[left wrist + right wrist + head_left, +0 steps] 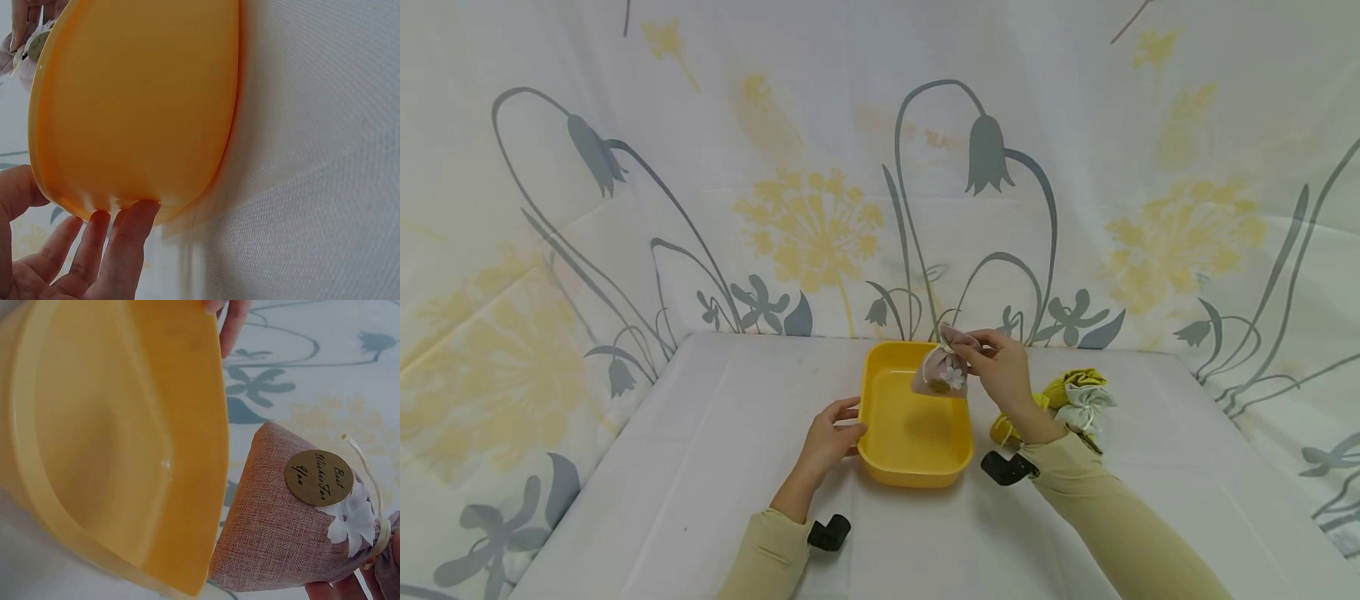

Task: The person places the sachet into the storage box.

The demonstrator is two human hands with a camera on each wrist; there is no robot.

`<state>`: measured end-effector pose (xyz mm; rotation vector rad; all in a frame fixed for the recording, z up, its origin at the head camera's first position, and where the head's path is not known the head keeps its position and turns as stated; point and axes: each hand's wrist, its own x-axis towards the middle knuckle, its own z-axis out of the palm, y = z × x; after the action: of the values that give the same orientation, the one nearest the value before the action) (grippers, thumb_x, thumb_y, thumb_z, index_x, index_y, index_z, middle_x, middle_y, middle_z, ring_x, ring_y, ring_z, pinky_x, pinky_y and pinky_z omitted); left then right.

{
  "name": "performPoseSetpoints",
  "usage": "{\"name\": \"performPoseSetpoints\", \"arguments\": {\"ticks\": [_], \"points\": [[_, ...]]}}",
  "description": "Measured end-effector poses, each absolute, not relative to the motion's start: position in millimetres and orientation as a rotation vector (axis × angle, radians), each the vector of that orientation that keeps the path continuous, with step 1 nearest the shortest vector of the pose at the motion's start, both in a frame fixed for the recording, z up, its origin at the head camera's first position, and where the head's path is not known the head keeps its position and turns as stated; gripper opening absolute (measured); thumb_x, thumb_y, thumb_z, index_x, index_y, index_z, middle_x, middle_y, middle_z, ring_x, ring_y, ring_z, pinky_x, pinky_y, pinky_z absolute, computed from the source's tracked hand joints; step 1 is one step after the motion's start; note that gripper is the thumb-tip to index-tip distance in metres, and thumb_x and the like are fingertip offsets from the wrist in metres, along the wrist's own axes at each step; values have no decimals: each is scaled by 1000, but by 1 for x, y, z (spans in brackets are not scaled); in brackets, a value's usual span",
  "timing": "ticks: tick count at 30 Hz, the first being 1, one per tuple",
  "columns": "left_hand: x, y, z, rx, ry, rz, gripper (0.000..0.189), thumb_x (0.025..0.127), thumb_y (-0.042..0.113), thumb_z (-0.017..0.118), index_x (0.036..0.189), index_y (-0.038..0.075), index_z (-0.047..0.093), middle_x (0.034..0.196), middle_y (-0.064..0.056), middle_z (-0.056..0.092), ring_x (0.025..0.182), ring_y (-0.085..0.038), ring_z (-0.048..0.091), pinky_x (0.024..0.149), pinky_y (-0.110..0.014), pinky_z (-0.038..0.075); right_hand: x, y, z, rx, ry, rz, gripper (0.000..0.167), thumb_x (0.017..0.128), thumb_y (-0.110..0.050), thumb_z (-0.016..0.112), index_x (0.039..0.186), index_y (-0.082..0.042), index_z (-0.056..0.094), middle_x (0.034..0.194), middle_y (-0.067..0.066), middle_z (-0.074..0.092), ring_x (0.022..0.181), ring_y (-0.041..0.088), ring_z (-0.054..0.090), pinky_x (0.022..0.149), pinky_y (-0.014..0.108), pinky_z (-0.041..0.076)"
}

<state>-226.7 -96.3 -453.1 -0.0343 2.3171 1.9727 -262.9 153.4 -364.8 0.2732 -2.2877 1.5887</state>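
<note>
While the right hand (1006, 373) pinches the pouch (935, 372), the left hand (823, 437) touches the tray (898, 429).
Loosely spread, the left fingers (132, 234) rest at its nine o'clock; the pouch hangs above its one o'clock.

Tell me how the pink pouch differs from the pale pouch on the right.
The right hand holds up the pink pouch; the pale pouch lies against yellow cloth. The pink pouch is dusky pink, the pale pouch greenish white. A round gold label shows on the pink pouch; none can be made out on the pale pouch. Both look like gathered cloth bags.
</note>
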Motion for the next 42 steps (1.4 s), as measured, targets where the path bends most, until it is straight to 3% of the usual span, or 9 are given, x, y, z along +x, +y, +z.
{"name": "performPoseSetpoints", "arguments": {"ticks": [9,21,27,35,42], "points": [[-227,-97,-453,-19,2320,1969,50,87,12,63,133,5,48,122,-17,52,98,-26,60,68,-34,56,-273,138,-368,283,-2279,1627,22,85,-11,67,100,5,65,92,18,62,75,22,64,62,27,56],[-227,-96,-453,-27,2311,1966,48,88,10,61,134,4,48,123,-18,52,98,-27,60,68,-34,56,-287,122,-377,269,-2283,1628,19,84,-7,68,98,5,66,88,17,65,71,21,62,59,22,54],[-229,-96,-454,-39,2317,1961,47,88,10,61,133,5,49,121,-17,53,98,-27,60,68,-34,56,-294,112,-379,279,-2338,1586,19,86,-9,67,98,5,66,90,17,63,73,27,64,62,28,56],[-231,-95,-454,-18,2316,1964,47,88,8,61,133,4,48,122,-19,53,98,-27,60,68,-34,56,-305,97,-381,255,-2406,1541,17,86,-12,67,95,2,67,84,14,62,64,22,60,57,22,51],[-229,-96,-453,-31,2312,1954,47,88,9,61,133,4,48,122,-19,53,98,-27,60,68,-34,56,-317,91,-383,172,-2517,1535,20,86,-13,67,99,2,67,90,14,63,72,25,60,62,28,53]]}}
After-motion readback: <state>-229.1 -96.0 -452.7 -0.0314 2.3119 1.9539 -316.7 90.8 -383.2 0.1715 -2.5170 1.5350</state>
